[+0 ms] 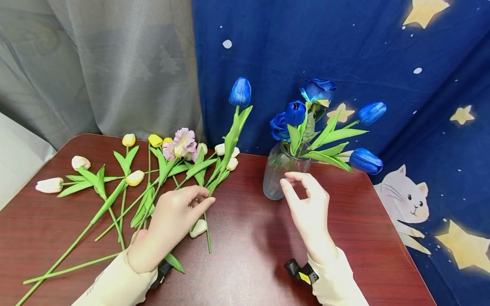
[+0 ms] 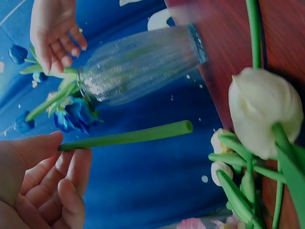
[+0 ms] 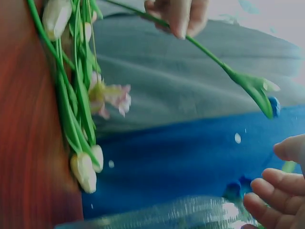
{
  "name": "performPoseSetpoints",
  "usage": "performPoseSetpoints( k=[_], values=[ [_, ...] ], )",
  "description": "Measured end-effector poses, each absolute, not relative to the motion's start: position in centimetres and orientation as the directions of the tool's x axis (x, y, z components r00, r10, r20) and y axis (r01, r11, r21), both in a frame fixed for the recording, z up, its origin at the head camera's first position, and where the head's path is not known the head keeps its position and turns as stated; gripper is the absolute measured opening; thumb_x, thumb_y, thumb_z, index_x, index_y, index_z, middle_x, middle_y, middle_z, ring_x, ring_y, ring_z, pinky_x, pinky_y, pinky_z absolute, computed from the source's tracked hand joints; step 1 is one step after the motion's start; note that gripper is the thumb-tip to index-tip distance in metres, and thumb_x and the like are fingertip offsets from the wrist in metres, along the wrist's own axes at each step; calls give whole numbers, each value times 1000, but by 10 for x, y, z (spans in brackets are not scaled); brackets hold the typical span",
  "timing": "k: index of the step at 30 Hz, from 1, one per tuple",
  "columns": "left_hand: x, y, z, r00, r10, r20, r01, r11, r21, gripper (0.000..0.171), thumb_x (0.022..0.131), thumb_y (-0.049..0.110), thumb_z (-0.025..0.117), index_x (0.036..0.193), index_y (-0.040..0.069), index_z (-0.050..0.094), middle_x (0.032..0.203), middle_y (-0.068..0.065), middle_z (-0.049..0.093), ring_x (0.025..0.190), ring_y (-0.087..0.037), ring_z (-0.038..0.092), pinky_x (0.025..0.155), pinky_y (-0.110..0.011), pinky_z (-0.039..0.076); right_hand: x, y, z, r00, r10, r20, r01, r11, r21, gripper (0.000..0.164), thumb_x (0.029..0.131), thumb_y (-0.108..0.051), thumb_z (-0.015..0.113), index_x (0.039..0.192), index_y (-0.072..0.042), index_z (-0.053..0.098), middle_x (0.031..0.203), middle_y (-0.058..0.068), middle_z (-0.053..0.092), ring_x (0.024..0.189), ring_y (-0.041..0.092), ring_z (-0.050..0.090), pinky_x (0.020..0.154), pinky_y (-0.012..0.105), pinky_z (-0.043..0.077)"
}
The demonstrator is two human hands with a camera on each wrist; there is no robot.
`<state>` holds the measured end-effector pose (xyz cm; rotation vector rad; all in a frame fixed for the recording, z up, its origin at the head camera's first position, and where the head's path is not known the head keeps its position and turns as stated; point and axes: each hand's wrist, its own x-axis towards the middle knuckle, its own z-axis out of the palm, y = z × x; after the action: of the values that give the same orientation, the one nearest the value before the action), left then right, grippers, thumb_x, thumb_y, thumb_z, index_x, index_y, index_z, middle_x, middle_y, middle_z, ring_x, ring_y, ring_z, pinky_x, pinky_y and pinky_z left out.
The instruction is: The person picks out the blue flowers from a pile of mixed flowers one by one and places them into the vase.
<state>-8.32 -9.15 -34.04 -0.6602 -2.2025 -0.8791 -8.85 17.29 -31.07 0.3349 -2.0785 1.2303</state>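
My left hand (image 1: 172,221) pinches the green stem (image 2: 128,138) of a blue tulip (image 1: 240,92) between thumb and fingers, and the bloom points up. In the left wrist view the stem's lower end sticks out past the fingertips. A clear ribbed glass vase (image 1: 272,176) stands to the right, holding blue roses (image 1: 318,90) and several blue tulips (image 1: 365,161). My right hand (image 1: 311,212) hovers by the vase with its fingers loosely bent and nothing between them. Whether it touches the glass or the stems, I cannot tell.
Loose white tulips (image 1: 49,185), yellow tulips (image 1: 155,140) and a pale purple flower (image 1: 180,144) lie across the left side of the dark red table (image 1: 237,263). Grey and blue curtains (image 1: 260,46) hang behind its far edge.
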Motion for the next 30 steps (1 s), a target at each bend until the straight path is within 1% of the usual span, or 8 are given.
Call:
performPoseSetpoints(
  k=[5,10,14,16,19,23,26,30],
  values=[
    [-75,-82,-340,-602,228,766,703,606,373,17,71,9,81,83,11,69,71,9,63,57,-1,53,51,-19,43,-75,158,-308,-743,31,668,-589,442,-676,22,77,6,75,98,1,71,85,8,69,75,12,62,71,18,45],
    [-70,-75,-342,-564,245,788,748,557,362,18,70,9,81,84,11,68,72,8,64,57,0,55,52,-17,44,-72,153,-318,-768,-30,640,-610,338,-717,25,78,3,75,103,-4,71,89,6,71,75,14,63,73,21,47],
    [-66,-69,-344,-523,261,811,781,527,335,19,70,10,80,85,11,68,72,8,64,55,-1,55,50,-17,43,-66,147,-320,-797,-67,600,-591,289,-753,27,79,1,74,105,-6,71,88,4,71,76,14,64,69,23,48],
    [-65,-66,-345,-504,269,820,799,505,326,16,73,11,78,85,11,67,72,8,64,55,-3,55,50,-17,43,-63,144,-321,-813,-88,576,-576,269,-772,27,79,1,75,105,-7,72,87,3,71,76,15,65,67,24,49],
    [-62,-63,-347,-493,278,824,817,472,330,10,85,20,72,84,11,67,72,8,63,55,-4,55,50,-17,43,-61,140,-324,-821,-124,558,-570,240,-786,27,79,2,75,105,-5,71,86,4,71,77,16,66,68,25,50],
    [-59,-59,-348,-481,298,825,834,447,324,24,97,30,57,83,12,67,72,8,62,52,-3,49,48,-15,40,-59,136,-328,-801,-153,578,-598,203,-775,24,78,5,74,100,-3,70,84,8,71,74,16,66,68,25,51],
    [-58,-57,-348,-464,316,827,844,440,306,25,98,30,55,84,13,66,71,9,60,50,-2,46,47,-15,38,-57,134,-330,-788,-145,599,-616,203,-761,19,78,4,74,95,-4,71,81,8,70,71,14,66,66,26,51],
    [-56,-54,-349,-453,330,828,852,434,293,24,98,29,55,85,13,66,70,9,59,51,-3,46,48,-16,39,-56,132,-331,-760,-129,638,-649,207,-732,16,77,4,75,91,-3,72,79,8,70,69,13,65,64,26,50]
  ],
)
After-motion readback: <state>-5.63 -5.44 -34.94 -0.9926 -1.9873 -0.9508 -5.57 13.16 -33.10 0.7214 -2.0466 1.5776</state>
